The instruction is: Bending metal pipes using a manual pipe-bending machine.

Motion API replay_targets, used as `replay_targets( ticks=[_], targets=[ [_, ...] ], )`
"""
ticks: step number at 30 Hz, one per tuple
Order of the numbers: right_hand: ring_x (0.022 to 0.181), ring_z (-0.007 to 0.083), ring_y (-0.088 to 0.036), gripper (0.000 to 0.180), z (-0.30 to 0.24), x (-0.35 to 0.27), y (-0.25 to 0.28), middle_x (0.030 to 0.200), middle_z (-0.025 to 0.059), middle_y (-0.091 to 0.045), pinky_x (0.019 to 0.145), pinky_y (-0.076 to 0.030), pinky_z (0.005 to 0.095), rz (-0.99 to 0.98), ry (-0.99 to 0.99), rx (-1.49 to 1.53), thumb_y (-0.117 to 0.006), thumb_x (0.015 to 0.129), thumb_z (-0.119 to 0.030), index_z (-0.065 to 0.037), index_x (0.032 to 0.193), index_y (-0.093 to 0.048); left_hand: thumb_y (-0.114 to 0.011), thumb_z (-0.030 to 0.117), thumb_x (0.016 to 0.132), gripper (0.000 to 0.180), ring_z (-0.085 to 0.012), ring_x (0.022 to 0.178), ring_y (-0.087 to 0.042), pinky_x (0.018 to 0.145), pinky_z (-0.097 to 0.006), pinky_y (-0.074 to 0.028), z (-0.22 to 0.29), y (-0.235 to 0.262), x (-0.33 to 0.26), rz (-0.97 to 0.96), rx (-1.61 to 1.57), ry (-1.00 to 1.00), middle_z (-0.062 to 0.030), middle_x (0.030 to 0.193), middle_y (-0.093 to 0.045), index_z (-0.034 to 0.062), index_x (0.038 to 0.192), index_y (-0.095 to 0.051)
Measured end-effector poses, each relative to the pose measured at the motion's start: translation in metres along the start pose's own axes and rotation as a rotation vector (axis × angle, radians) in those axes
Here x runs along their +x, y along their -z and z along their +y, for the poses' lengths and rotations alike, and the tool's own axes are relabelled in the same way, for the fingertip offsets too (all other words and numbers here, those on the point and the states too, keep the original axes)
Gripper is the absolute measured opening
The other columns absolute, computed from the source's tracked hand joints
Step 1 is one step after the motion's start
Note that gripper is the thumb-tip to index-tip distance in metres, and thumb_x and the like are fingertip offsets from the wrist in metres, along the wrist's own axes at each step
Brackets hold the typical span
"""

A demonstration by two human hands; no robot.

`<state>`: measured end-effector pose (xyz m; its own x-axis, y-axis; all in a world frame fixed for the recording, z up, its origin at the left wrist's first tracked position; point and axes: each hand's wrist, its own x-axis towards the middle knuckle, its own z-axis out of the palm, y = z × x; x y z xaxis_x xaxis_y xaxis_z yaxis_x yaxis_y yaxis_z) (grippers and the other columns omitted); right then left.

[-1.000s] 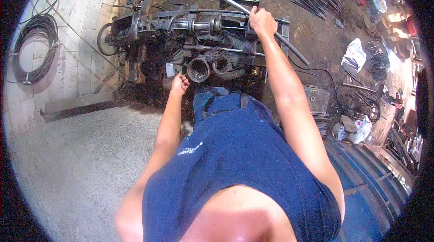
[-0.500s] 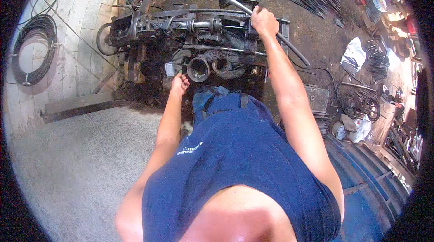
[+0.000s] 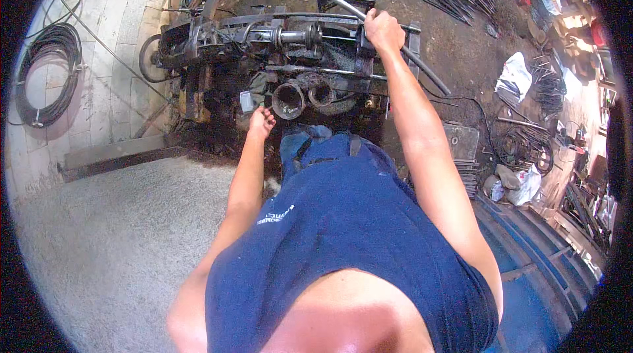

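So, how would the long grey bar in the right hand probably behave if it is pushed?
The long grey bar is probably stiff: it extends past both sides of the right hand without a visible kink. Its smooth-looking, rounded surface could turn in the grip.

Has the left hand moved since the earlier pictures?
No, the bare left hand shows no clear shift in any direction against the dark, round, open-ended metal cylinder to its right.

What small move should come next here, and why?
Perhaps ease the left hand slightly away from the round metal opening: it sits curled close beside it, while the right hand grips the long grey bar slanting over the machine.
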<state>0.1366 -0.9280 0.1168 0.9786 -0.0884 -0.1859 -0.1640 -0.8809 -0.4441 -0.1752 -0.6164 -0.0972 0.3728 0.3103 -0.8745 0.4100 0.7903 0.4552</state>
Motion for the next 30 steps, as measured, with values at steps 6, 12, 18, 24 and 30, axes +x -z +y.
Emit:
replay_targets(
  ticks=[6,12,18,24,30],
  targets=[
    [0.097,0.0402,-0.065,0.053,-0.004,-0.001,0.003,0.099,0.024,-0.068,0.087,-0.049,0.0473,-0.026,-0.009,-0.005,-0.04,0.091,-0.045,-0.003,0.1,-0.07,-0.041,0.032,0.098,0.033,-0.0142,0.05,-0.041,0.054,-0.031,-0.039,0.003,-0.001,-0.002,0.003,-0.003,0.041,0.0027,0.058,-0.042,0.0145,0.07,-0.045],
    [0.096,0.0398,-0.066,0.051,0.0,-0.001,0.001,0.098,0.0239,-0.068,0.086,-0.05,0.0475,0.005,-0.009,-0.008,-0.041,0.091,-0.044,-0.002,0.1,-0.069,-0.041,0.032,0.099,0.033,-0.014,0.051,-0.042,0.054,-0.032,-0.039,0.003,-0.005,-0.006,0.02,0.005,0.036,0.0027,0.059,-0.043,0.0139,0.071,-0.046],
    [0.093,0.0396,-0.067,0.052,0.003,0.001,0.0,0.095,0.0246,-0.068,0.084,-0.051,0.0482,0.013,0.022,-0.019,-0.041,0.091,-0.044,-0.001,0.098,-0.069,-0.041,0.033,0.099,0.032,-0.0138,0.053,-0.043,0.054,-0.032,-0.04,0.003,-0.008,-0.011,0.014,0.009,0.017,0.0026,0.062,-0.045,0.0127,0.076,-0.048],
    [0.093,0.0392,-0.067,0.052,0.002,0.0,0.0,0.096,0.0245,-0.068,0.084,-0.051,0.0475,0.017,0.009,-0.011,-0.041,0.09,-0.045,-0.001,0.098,-0.069,-0.04,0.032,0.099,0.03,-0.0136,0.053,-0.043,0.053,-0.031,-0.039,0.003,-0.01,-0.015,0.048,0.0,0.023,0.0025,0.062,-0.044,0.0125,0.077,-0.048],
    [0.093,0.0392,-0.067,0.053,0.002,0.001,0.002,0.097,0.0241,-0.068,0.084,-0.051,0.0471,0.012,-0.003,-0.026,-0.041,0.09,-0.045,-0.002,0.099,-0.069,-0.04,0.032,0.1,0.031,-0.0136,0.052,-0.04,0.052,-0.03,-0.035,0.004,-0.013,-0.014,0.057,-0.004,0.024,0.0023,0.062,-0.042,0.0129,0.075,-0.045]
  ],
)
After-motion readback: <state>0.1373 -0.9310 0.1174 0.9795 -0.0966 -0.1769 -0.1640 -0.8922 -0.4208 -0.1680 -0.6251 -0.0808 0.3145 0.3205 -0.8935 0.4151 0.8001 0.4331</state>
